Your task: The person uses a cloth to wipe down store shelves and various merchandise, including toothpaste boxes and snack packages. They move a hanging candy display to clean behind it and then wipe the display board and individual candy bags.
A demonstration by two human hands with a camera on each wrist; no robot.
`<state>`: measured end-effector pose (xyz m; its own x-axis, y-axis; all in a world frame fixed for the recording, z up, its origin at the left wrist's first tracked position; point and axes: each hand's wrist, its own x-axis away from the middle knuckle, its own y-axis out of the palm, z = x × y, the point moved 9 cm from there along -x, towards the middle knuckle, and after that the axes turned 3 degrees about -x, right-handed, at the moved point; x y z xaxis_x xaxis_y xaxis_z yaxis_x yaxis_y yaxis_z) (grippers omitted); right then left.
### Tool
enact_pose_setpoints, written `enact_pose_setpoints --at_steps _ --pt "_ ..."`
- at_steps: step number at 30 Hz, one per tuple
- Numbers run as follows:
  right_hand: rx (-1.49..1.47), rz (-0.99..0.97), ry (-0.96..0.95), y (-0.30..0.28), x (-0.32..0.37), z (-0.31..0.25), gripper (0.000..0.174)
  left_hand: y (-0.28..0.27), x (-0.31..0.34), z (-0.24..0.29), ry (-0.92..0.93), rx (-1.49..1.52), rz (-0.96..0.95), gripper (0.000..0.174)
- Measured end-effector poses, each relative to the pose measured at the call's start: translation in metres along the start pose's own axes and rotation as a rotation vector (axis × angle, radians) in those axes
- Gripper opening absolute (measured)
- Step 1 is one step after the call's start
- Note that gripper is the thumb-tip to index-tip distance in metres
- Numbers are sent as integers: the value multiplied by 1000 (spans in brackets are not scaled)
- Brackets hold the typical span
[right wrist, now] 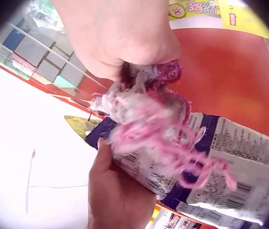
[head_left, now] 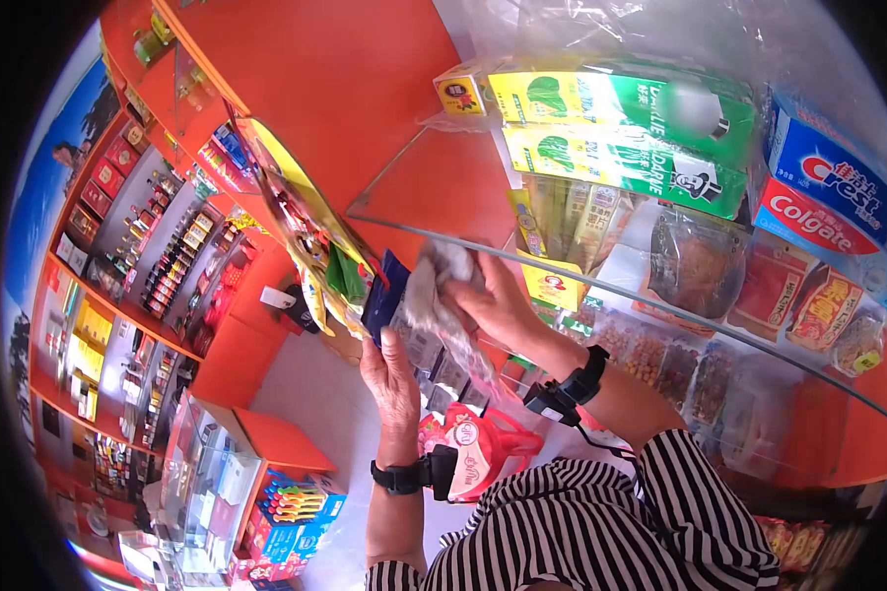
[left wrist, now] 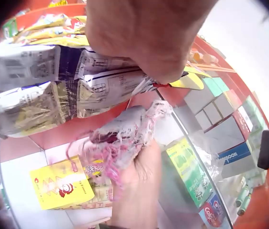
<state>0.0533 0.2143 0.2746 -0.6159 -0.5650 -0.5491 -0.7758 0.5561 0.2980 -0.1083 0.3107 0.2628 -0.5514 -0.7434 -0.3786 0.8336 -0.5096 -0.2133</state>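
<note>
A strip of dark blue and silver packets (right wrist: 239, 157) hangs beside the orange shelf, and the left hand (head_left: 391, 379) pinches its blue edge; in the right wrist view that hand (right wrist: 117, 191) has its thumb on the strip. The right hand (head_left: 498, 305) grips a bunched grey-white cloth with pink fringe (head_left: 439, 295). Seen from the right wrist, the cloth (right wrist: 148, 124) lies over the packets' printed backs, its pink strands blurred. In the left wrist view the cloth (left wrist: 125, 133) is just below the packets (left wrist: 101, 90), bunched in the right hand (left wrist: 139, 186).
A glass shelf edge (head_left: 611, 315) runs beside the right arm. Toothpaste boxes (head_left: 828, 177) and green-yellow cartons (head_left: 631, 148) stand on the shelf top, snack bags beneath the glass. A red bag (head_left: 473, 453) is below the hands. Bottle shelves (head_left: 177, 246) line the left.
</note>
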Motion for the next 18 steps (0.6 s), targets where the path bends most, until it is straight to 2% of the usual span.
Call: enact_pose_setpoints --at_steps 1,2,4,5,6,8,12,18 --pt "165 41 -68 -4 -3 -7 50 3 0 7 71 79 -6 46" --pt "161 48 -67 -2 -4 -6 50 5 0 6 69 74 -12 46" --pt "-209 54 12 10 -9 -8 47 7 1 9 127 185 -15 45" --pt "-448 -216 -18 33 -7 -12 48 6 0 2 93 165 -31 43" --pt "-432 -258 -81 45 -5 -28 52 7 0 3 93 162 -38 43" --pt "391 7 -491 37 11 -56 54 10 1 11 141 161 -75 41" --pt "398 -40 -528 39 7 -46 63 7 3 10 64 149 -121 41" --pt "611 -223 -322 38 4 -24 57 0 -4 9 95 191 -37 36"
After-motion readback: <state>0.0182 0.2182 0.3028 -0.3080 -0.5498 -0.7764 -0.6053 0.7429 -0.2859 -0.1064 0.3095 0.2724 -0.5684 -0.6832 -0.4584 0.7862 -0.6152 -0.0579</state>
